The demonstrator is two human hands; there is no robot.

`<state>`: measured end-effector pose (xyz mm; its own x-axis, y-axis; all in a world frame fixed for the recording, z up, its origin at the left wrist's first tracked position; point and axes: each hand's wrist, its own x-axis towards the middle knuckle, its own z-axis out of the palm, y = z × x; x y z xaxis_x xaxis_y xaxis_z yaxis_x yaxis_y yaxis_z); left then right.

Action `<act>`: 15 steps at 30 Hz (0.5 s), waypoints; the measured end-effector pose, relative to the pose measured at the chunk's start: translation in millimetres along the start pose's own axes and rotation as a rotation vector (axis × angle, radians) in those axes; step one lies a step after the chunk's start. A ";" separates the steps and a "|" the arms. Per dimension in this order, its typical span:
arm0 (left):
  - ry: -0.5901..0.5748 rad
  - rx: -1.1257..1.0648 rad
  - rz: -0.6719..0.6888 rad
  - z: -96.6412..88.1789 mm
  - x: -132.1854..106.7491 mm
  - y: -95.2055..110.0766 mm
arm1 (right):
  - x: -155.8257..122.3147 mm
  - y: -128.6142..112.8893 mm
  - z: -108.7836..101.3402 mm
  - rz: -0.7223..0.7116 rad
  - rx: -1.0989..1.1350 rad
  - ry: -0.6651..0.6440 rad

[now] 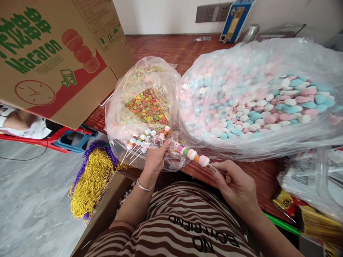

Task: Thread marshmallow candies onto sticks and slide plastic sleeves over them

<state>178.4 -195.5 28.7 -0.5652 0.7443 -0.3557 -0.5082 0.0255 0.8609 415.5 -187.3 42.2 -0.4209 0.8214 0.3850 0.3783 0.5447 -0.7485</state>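
Observation:
A candy skewer (191,154), strung with pink and white marshmallows and small green and orange rings, lies between my hands. My right hand (237,184) pinches its stick end between thumb and fingers. The skewer's other end sits at a clear plastic wrapper (175,138), and whether it is inside is hard to tell. Closed round that wrapper is my left hand (158,155), its thumb towards the skewer. Beside the left hand, several finished marshmallow skewers (134,145) rest on the bag (115,117) of colourful ring candies (147,107).
A large clear bag (203,64) of pink, white and blue marshmallows (246,114) covers the table's right side. A cardboard carton (88,82) stands left. An open box (107,203) is below my left arm, by gold and purple beads (93,182). Plastic packets (302,175) lie at right.

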 end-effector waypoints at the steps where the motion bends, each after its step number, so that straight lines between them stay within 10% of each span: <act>1: -0.009 -0.002 -0.004 0.6 -0.6 -0.1 | -0.5 0.0 1.1 -0.032 -0.022 0.016; 6: -0.064 -0.037 -0.030 1.5 -0.1 -3.3 | -2.5 -1.8 4.1 0.050 0.018 0.026; 15: -0.244 -0.271 -0.062 9.2 2.8 -8.5 | -10.6 4.3 21.1 0.755 0.788 -0.232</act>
<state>187.0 -187.5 23.7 -0.3725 0.8851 -0.2790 -0.7088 -0.0772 0.7012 404.2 -197.3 23.6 -0.4783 0.8000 -0.3623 0.0078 -0.4086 -0.9127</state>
